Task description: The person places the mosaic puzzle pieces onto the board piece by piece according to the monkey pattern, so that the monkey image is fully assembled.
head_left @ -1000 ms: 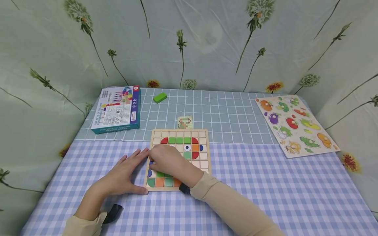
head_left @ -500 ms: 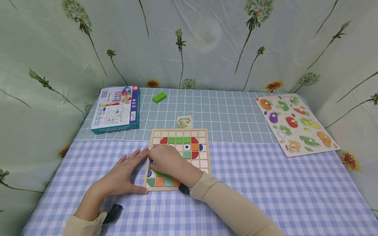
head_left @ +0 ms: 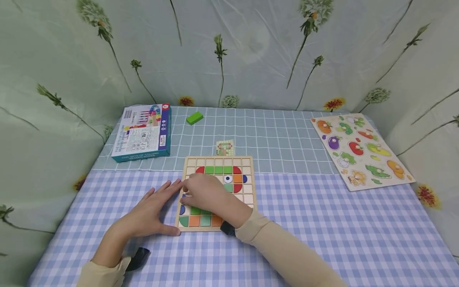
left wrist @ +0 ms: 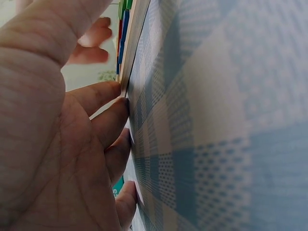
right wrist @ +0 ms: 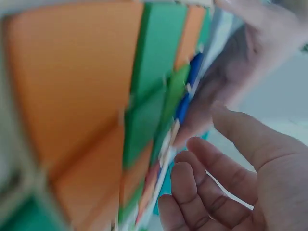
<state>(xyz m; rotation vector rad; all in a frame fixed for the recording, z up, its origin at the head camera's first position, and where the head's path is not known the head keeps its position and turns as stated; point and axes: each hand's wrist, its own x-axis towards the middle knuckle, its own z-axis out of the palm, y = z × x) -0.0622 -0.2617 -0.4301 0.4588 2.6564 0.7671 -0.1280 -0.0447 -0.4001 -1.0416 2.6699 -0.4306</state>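
A wooden grid board (head_left: 254, 187) holds coloured tiles, among them green squares (head_left: 218, 170), a round eye tile (head_left: 228, 179) and a bottom row of orange (head_left: 195, 221) and teal. My left hand (head_left: 147, 213) lies spread at the board's left side. Its fingertips and thumb are by the frame, the fingers resting on the cloth in the left wrist view. Over the board's left part is my right hand (head_left: 206, 194), covering several cells. In the right wrist view, that hand (right wrist: 216, 192) has loosely bent fingers, thumb and forefinger apart, and no tile visible between them.
A small pattern card (head_left: 224, 148) lies just behind the board. Farther back are a green block (head_left: 195, 118) and, at left, a teal-edged toy box (head_left: 141, 133). A vegetable peg puzzle (head_left: 362, 151) lies at the right. Patterned curtains surround the table.
My right hand has shifted very slightly rightward, and its thumb and forefinger now show a wider gap. The left hand keeps its place beside the board.
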